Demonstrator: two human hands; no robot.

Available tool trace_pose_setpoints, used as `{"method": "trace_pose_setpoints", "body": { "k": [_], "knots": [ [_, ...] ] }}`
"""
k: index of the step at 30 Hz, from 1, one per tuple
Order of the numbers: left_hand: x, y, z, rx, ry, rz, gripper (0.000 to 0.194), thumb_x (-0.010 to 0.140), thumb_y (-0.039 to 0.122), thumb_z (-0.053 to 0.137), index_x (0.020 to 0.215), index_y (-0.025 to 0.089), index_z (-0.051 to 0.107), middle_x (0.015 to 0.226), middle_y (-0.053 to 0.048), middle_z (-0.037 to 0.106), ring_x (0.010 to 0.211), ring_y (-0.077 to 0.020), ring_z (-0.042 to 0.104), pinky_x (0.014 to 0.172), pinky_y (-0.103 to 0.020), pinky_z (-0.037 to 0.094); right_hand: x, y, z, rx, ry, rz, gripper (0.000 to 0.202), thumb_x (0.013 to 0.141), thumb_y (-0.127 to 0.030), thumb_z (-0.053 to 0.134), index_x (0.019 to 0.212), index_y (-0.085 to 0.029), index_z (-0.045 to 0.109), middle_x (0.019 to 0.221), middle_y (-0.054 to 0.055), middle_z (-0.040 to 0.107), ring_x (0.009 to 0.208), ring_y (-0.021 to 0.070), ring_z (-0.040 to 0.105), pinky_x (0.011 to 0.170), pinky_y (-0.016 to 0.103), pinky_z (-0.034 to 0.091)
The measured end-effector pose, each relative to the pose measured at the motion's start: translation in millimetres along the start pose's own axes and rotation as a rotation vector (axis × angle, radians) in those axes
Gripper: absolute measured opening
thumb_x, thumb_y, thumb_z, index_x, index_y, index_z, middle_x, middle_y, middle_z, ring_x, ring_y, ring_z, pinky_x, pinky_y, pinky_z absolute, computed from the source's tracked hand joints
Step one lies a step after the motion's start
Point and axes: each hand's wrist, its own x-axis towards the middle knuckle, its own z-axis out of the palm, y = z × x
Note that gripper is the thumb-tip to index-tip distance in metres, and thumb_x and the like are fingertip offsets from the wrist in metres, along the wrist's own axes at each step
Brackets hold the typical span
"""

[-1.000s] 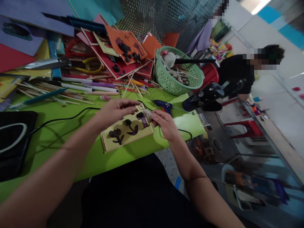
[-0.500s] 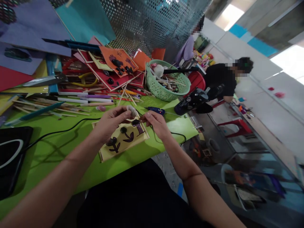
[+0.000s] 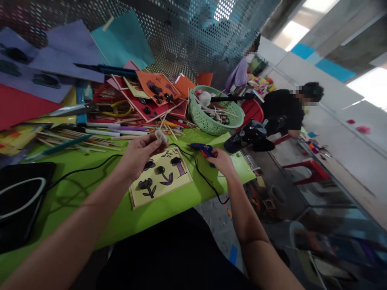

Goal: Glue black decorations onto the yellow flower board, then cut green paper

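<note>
Between the thumb and fingers of my left hand (image 3: 136, 157) is a small whitish stone (image 3: 161, 137), held above the far left part of a yellow picture card (image 3: 173, 188). The card has a thin wooden stick border, and dark stones sit on its drawn purple flowers. To the right of the card, my right hand (image 3: 223, 162) is closed round the handle of a blue glue gun (image 3: 199, 147) with an orange light. Its nozzle points left, and the gun lies at the table surface or just above it. My left hand hides the card's far left corner.
A green basket (image 3: 216, 128) of sticks stands behind the glue gun, near a dark patterned tumbler (image 3: 242, 139). Pens, skewers, scissors (image 3: 74, 108) and coloured cards pile up at the back left. A black cord (image 3: 81, 170) crosses the green table (image 3: 99, 217). A person (image 3: 281, 108) sits beyond.
My right hand has moved right, away from the stone, and taken hold of the glue gun. My left hand keeps the stone, now slightly clear of the card's drawings. The view has shifted a little.
</note>
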Motion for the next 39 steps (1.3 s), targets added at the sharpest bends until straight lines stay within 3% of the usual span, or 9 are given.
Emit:
{"method": "trace_pose_setpoints", "body": {
  "k": [4, 7, 10, 14, 18, 23, 28, 32, 39],
  "knots": [
    [1.4, 3.1, -4.1, -0.018, 0.017, -0.019, 0.042, 0.060, 0.041, 0.095, 0.091, 0.018, 0.079, 0.090, -0.005, 0.077, 0.084, -0.0167, 0.069, 0.088, -0.031, 0.057, -7.2, -3.8, -3.3, 0.215, -0.029, -0.008, 0.033, 0.056, -0.036, 0.070, 0.082, -0.022, 0.056, 0.066, -0.004, 0.057, 0.058, 0.0142, 0.051, 0.057, 0.028, 0.040],
    [2.6, 4.4, -6.9, -0.029, 0.024, -0.024, 0.040, 0.060, 0.038, 0.095, 0.091, 0.018, 0.079, 0.090, -0.004, 0.077, 0.084, -0.0154, 0.068, 0.088, -0.029, 0.056, -24.4, -15.0, -5.8, 0.523, -0.072, -0.026, 0.040, 0.057, -0.034, 0.074, 0.091, -0.022, 0.057, 0.073, -0.004, 0.059, 0.061, 0.0126, 0.055, 0.061, 0.027, 0.046],
    [3.9, 4.4, -9.1, -0.030, 0.013, -0.021, 0.039, 0.063, 0.036, 0.094, 0.094, 0.018, 0.079, 0.092, -0.003, 0.077, 0.084, -0.0143, 0.068, 0.088, -0.028, 0.055, -42.4, -31.7, -4.5, 0.872, -0.248, 0.070, 0.038, 0.058, -0.029, 0.077, 0.092, -0.020, 0.063, 0.074, -0.004, 0.056, 0.058, 0.0091, 0.053, 0.057, 0.024, 0.043],
    [4.0, 5.6, -11.2, -0.050, 0.007, -0.024, 0.038, 0.070, 0.030, 0.090, 0.104, 0.019, 0.076, 0.096, -0.002, 0.076, 0.079, -0.0124, 0.068, 0.085, -0.029, 0.056, -53.2, -55.6, 0.0, 1.041, -0.452, 0.066, 0.033, 0.064, -0.028, 0.072, 0.095, -0.020, 0.067, 0.077, -0.003, 0.053, 0.052, 0.0058, 0.039, 0.051, 0.023, 0.037],
    [2.8, 8.8, -13.7, -0.075, -0.040, -0.017, 0.034, 0.075, 0.029, 0.086, 0.105, 0.019, 0.073, 0.098, -0.003, 0.074, 0.082, -0.0129, 0.068, 0.089, -0.030, 0.055, -49.2, -75.8, 3.8, 0.909, -0.450, -0.108, 0.027, 0.073, -0.043, 0.064, 0.092, -0.024, 0.066, 0.077, 0.001, 0.052, 0.055, 0.0116, 0.038, 0.052, 0.029, 0.039],
    [5.5, 8.9, -18.9, -0.025, -0.044, 0.008, 0.028, 0.080, 0.030, 0.079, 0.104, 0.019, 0.074, 0.093, -0.004, 0.072, 0.079, -0.0133, 0.065, 0.090, -0.033, 0.055, -33.8, -97.7, 12.3, 0.748, -0.488, -0.258, 0.044, 0.078, -0.063, 0.059, 0.097, -0.025, 0.067, 0.061, -0.002, 0.047, 0.053, 0.0150, 0.041, 0.052, 0.030, 0.039],
    [11.1, 5.7, -26.2, -0.003, -0.036, -0.005, 0.026, 0.082, 0.032, 0.078, 0.105, 0.021, 0.076, 0.101, -0.005, 0.074, 0.087, -0.0148, 0.066, 0.095, -0.034, 0.054, -10.7, -112.2, 22.4, 0.774, -0.515, -0.393, 0.040, 0.075, -0.057, 0.069, 0.093, -0.022, 0.069, 0.052, -0.004, 0.048, 0.050, 0.0150, 0.045, 0.052, 0.030, 0.039],
    [11.3, 8.2, -27.9, -0.006, -0.036, -0.041, 0.028, 0.082, 0.031, 0.078, 0.109, 0.024, 0.077, 0.107, -0.004, 0.075, 0.090, -0.0152, 0.066, 0.098, -0.033, 0.054, 1.6, -107.2, 29.6, 0.765, -0.547, -0.381, 0.039, 0.074, -0.055, 0.071, 0.089, -0.019, 0.070, 0.054, -0.002, 0.052, 0.052, 0.0156, 0.049, 0.055, 0.032, 0.041],
    [12.3, 6.1, -24.7, 0.015, 0.021, -0.095, 0.030, 0.082, 0.023, 0.078, 0.111, 0.023, 0.077, 0.107, -0.002, 0.075, 0.084, -0.0132, 0.067, 0.094, -0.031, 0.057, 6.0, -84.3, 35.2, 0.643, -0.567, -0.333, 0.039, 0.082, -0.059, 0.069, 0.090, -0.021, 0.074, 0.078, 0.005, 0.068, 0.059, 0.0157, 0.053, 0.056, 0.031, 0.042]
  ]
}}
